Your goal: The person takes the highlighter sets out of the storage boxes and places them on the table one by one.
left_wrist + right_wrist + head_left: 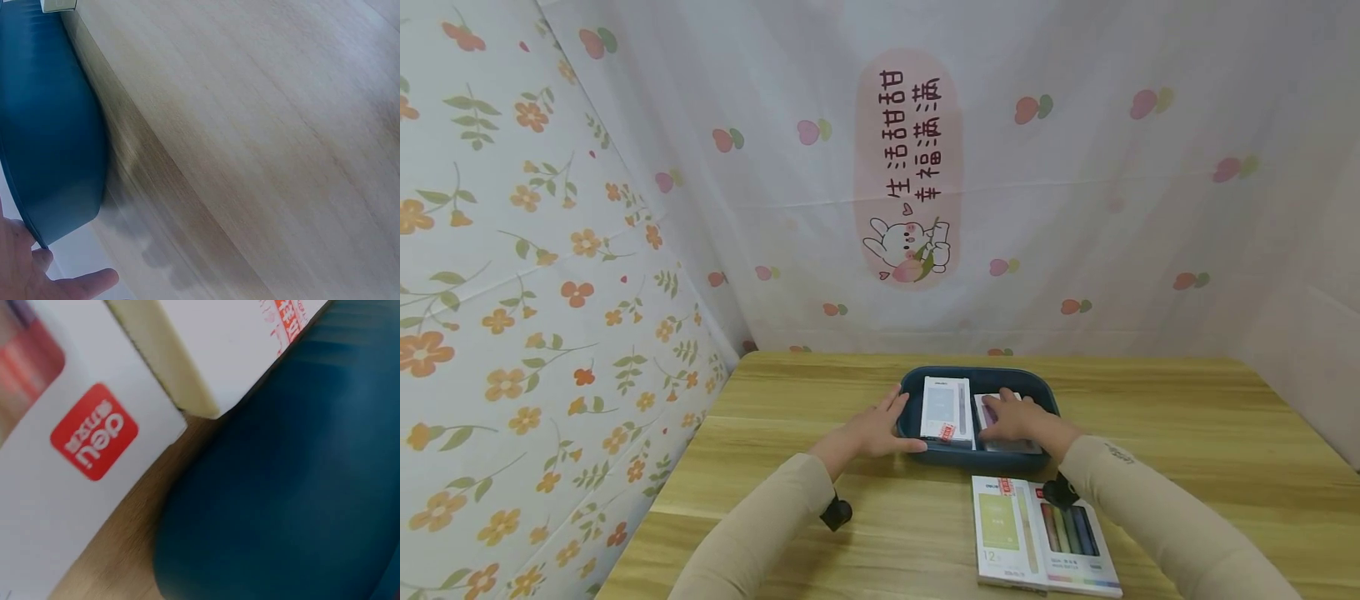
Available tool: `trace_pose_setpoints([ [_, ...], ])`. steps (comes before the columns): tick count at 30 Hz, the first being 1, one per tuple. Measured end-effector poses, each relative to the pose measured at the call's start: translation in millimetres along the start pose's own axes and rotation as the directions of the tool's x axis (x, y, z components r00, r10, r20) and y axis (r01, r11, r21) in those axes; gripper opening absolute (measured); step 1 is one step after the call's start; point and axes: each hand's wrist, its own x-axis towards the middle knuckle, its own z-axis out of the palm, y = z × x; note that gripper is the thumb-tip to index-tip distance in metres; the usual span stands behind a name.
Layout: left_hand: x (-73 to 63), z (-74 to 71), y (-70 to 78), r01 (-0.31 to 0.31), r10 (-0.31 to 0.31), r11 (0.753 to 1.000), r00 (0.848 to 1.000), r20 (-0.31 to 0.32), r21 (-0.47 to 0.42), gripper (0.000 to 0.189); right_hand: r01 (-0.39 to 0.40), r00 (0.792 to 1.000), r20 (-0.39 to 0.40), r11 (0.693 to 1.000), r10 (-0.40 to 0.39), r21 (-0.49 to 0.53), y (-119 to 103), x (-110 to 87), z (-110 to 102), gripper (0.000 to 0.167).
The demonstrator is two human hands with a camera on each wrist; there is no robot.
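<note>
My left hand (874, 427) rests against the left end of a dark blue bin (936, 457), fingers at its rim and thumb held apart. The left wrist view shows its fingertips (42, 257) right at the rim of the bin (53, 119). My right hand (1018, 417) reaches into the bin's right side and lies over a white box with a purple window (1011, 446), fingers spread across its top. Left of it in the bin leans a white box with a pale blue panel (940, 407). The right wrist view does not show the hand.
In front of the bin, a white box with a yellow-green panel (1000, 533) lies beside a box with a window of coloured sticks (1078, 562). In the right wrist view that box's red logo (94, 431) is close to the bin. A printed curtain (790, 208) hangs behind the wooden table (1187, 450).
</note>
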Motion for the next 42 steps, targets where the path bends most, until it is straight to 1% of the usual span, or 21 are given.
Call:
trace_pose_setpoints([
  [6, 0.7, 1.1, 0.0, 0.003, -0.003, 1.0, 1.0, 0.001, -0.001, 0.099, -0.015, 1.0, 0.012, 1.0, 0.014, 0.026, -3.1, -1.3, -2.3, 0.073],
  [16, 1.2, 1.6, -0.1, 0.001, -0.001, 1.0, 1.0, 0.001, 0.004, 0.098, -0.036, 0.999, 0.009, 0.999, 0.036, -0.005, -3.8, 2.4, -0.7, 0.071],
  [19, 1.0, 1.7, -0.1, 0.002, -0.002, 1.0, 1.0, 0.002, -0.001, 0.098, -0.05, 0.999, 0.009, 0.999, 0.05, 0.005, -3.1, 3.2, 1.0, 0.072],
  [24, 0.3, 1.0, -0.2, 0.008, -0.008, 1.0, 1.0, 0.002, -0.015, 0.099, -0.061, 0.998, 0.018, 0.998, 0.06, 0.021, -4.2, 0.9, 0.0, 0.074],
  [32, 0.3, 0.9, -0.3, -0.001, 0.001, 1.0, 1.0, 0.001, -0.008, 0.098, -0.071, 0.996, 0.048, 0.997, 0.07, 0.024, -7.0, -0.4, 1.0, 0.072],
  [38, 0.4, 1.0, 0.1, 0.003, -0.003, 1.0, 1.0, -0.001, -0.014, 0.097, -0.058, 0.998, 0.014, 0.998, 0.058, 0.02, -6.6, 0.5, 3.8, 0.07],
  [42, 0.6, 1.4, 0.4, 0.006, -0.006, 1.0, 1.0, 0.001, -0.009, 0.098, -0.063, 0.998, -0.014, 0.998, 0.064, 0.024, -4.7, 1.5, 5.9, 0.069],
])
